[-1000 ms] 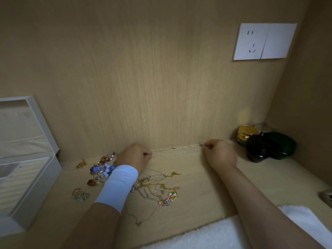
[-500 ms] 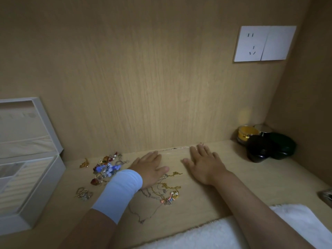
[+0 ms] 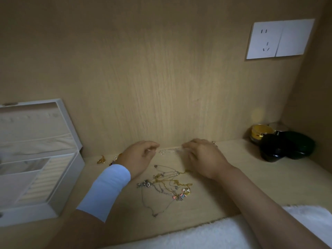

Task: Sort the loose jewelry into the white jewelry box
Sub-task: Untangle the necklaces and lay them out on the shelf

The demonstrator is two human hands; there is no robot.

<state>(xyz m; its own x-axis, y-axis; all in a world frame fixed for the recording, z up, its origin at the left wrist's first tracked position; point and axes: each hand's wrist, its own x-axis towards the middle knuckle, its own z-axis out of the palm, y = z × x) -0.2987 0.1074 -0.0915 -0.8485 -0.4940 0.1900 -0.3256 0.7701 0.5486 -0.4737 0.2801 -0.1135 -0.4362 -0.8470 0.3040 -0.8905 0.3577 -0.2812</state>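
Home dressing nook, prob. a bedroom.
Wood-grain panel (image 3: 161,78) w/ white wall socket (image 3: 265,40); light wood worktop (image 3: 251,177) set in a corner. Cosmetic jars (image 3: 274,150) at back right, open white box (image 3: 68,177) w/ mirrored lid at left, loose jewelry (image 3: 167,184) in the middle, white towel (image 3: 197,236) along near edge.

Dim, warm light; soft shadows pool on the table (image 3: 251,177) under the left hand (image 3: 138,157) and right hand (image 3: 203,157), both slightly smeared. Frame edges far from them bend.
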